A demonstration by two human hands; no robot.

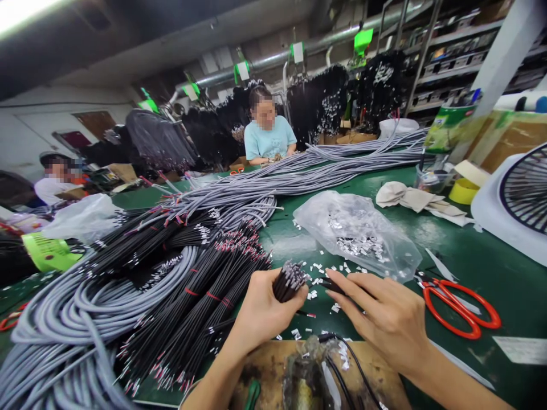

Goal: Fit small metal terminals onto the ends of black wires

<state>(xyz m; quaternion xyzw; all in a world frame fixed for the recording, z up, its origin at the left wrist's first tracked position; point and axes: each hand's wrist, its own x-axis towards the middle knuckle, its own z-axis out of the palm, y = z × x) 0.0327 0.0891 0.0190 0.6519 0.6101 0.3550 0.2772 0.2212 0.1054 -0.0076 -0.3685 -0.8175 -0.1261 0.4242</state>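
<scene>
My left hand (pixel 260 310) is wrapped round a bundle of thin black wires (pixel 285 287), whose silvery tips point up. Beside it, my right hand (pixel 387 313) pinches a slim black object (pixel 332 286) between thumb and fingers; most of it is hidden, so its kind is unclear. Small white and silvery pieces (pixel 313 294) lie scattered on the green table between and below my hands. Beyond them rests a clear plastic bag (pixel 359 233) with many such pieces inside. Left of my left hand lie banded bundles of black wires (pixel 200 307) with red and white ends.
Grey cables (pixel 89 302) lie coiled at left and stretch across the table's back. Red-handled scissors (pixel 461 307) lie at right, near a fan (pixel 513 199). A stained wooden board (pixel 265 370) with a grimy device sits in front of me. A person (pixel 270 136) sits opposite.
</scene>
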